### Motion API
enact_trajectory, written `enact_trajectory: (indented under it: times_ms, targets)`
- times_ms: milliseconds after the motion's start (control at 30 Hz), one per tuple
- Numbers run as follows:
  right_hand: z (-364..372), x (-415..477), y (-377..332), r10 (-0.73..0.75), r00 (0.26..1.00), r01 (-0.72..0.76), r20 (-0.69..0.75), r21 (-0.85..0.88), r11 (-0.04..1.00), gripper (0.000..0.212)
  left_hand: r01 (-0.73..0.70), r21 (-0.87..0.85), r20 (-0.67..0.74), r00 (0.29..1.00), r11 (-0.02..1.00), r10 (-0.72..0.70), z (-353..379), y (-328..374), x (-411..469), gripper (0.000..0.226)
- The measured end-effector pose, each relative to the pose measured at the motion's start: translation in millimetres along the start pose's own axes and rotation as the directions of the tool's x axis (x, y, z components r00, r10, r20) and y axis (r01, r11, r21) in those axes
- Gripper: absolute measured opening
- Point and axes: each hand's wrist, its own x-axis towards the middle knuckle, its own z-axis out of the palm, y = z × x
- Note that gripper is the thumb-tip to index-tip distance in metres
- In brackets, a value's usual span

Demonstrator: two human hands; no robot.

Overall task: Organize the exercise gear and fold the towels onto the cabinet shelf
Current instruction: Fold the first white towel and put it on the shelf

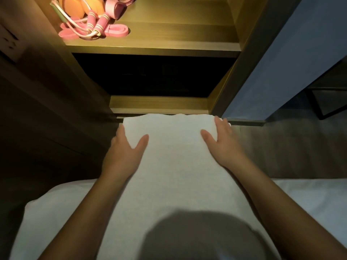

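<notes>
A white towel (174, 151) stretches from my lap toward the cabinet, its far edge near the cabinet's base. My left hand (125, 147) grips its left side, thumb on top and fingers underneath. My right hand (219, 137) holds its right side the same way. On the lit cabinet shelf (169, 40), at its left end, lies the exercise gear: a pink jump rope (95, 25), pink resistance bands (116, 31) and orange pieces (75, 8).
A dark lower compartment (154, 76) opens beneath the shelf. The blue cabinet door (281, 62) stands open at right. A wall socket (9, 40) is on the left panel. White bedding (56, 212) lies under my arms.
</notes>
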Motion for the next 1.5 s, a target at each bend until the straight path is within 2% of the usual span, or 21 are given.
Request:
enact_trajectory:
  times_ms: [67, 167, 267, 367, 500, 567, 667, 733, 767, 867, 933, 1000, 1067, 1133, 1233, 1300, 1367, 1433, 1500]
  targets:
    - [-4, 2, 7, 0.101, 0.995, -0.099, -0.002, 0.172, 0.98, 0.079, 0.108, -0.14, 0.025, 0.994, 0.984, -0.105, -2, -5, 8, 0.079]
    - [-11, 1, 14, 0.247, 0.969, -0.244, 0.033, 0.331, 0.912, 0.08, 0.254, -0.184, 0.088, 0.966, 0.95, -0.242, -4, -6, 26, 0.082]
    - [-21, 2, 21, 0.386, 0.898, -0.441, 0.214, 0.406, 0.801, 0.075, 0.374, -0.238, 0.174, 0.925, 0.896, -0.339, -6, -4, 40, 0.082]
    - [-26, 2, 28, 0.386, 0.844, -0.535, 0.373, 0.523, 0.663, 0.062, 0.308, -0.284, 0.136, 0.951, 0.908, -0.279, -7, -9, 48, 0.075]
    - [-27, 6, 30, 0.391, 0.862, -0.505, 0.322, 0.486, 0.714, 0.061, 0.299, -0.289, 0.122, 0.954, 0.91, -0.275, -10, -7, 58, 0.07]
    - [-30, 7, 31, 0.391, 0.853, -0.522, 0.346, 0.527, 0.671, 0.058, 0.333, -0.325, 0.135, 0.943, 0.885, -0.305, -11, -2, 60, 0.071]
    - [-33, 6, 37, 0.364, 0.813, -0.579, 0.455, 0.561, 0.591, 0.053, 0.253, -0.328, 0.071, 0.967, 0.91, -0.243, -10, -2, 56, 0.066]
    - [-33, 6, 37, 0.376, 0.831, -0.556, 0.411, 0.595, 0.58, 0.053, 0.19, -0.33, 0.019, 0.981, 0.925, -0.194, -9, -5, 53, 0.06]
    - [-32, 7, 34, 0.391, 0.859, -0.51, 0.33, 0.616, 0.6, 0.054, 0.156, -0.345, -0.01, 0.985, 0.926, -0.169, -9, -6, 52, 0.055]
    - [-33, 14, 26, 0.387, 0.922, -0.334, 0.023, 0.554, 0.762, 0.064, 0.023, -0.354, -0.13, 0.989, 0.935, -0.073, -14, -3, 53, 0.044]
    - [-35, 21, 22, 0.351, 0.933, -0.262, -0.079, 0.519, 0.814, 0.062, -0.036, -0.315, -0.173, 0.985, 0.948, -0.02, -16, 3, 59, 0.042]
    - [-37, 27, 18, 0.328, 0.941, -0.239, -0.087, 0.516, 0.822, 0.059, -0.054, -0.308, -0.173, 0.985, 0.95, 0.0, -16, 7, 69, 0.042]
    - [-39, 34, 17, 0.349, 0.937, -0.286, -0.021, 0.526, 0.801, 0.06, -0.012, -0.328, -0.118, 0.993, 0.945, -0.029, -14, 10, 78, 0.044]
    - [-41, 34, 18, 0.393, 0.915, -0.383, 0.093, 0.51, 0.77, 0.06, 0.115, -0.321, 0.0, 0.993, 0.94, -0.122, -13, 10, 84, 0.047]
    - [-34, 21, 24, 0.421, 0.887, -0.461, 0.191, 0.436, 0.773, 0.061, 0.327, -0.266, 0.186, 0.94, 0.907, -0.285, -13, 1, 76, 0.059]
    - [-23, 10, 27, 0.391, 0.913, -0.404, 0.118, 0.398, 0.824, 0.06, 0.365, -0.183, 0.21, 0.922, 0.913, -0.326, -9, -6, 64, 0.067]
    - [-15, 3, 28, 0.314, 0.948, -0.273, -0.046, 0.382, 0.883, 0.054, 0.27, -0.071, 0.108, 0.959, 0.96, -0.262, -4, -14, 53, 0.067]
    - [-16, 10, 28, 0.274, 0.944, -0.183, -0.186, 0.395, 0.9, 0.048, 0.149, -0.057, -0.017, 0.988, 0.987, -0.15, -5, -13, 51, 0.06]
    - [-23, 22, 24, 0.269, 0.935, -0.158, -0.232, 0.406, 0.9, 0.045, 0.085, -0.073, -0.07, 0.993, 0.994, -0.09, -11, -3, 55, 0.056]
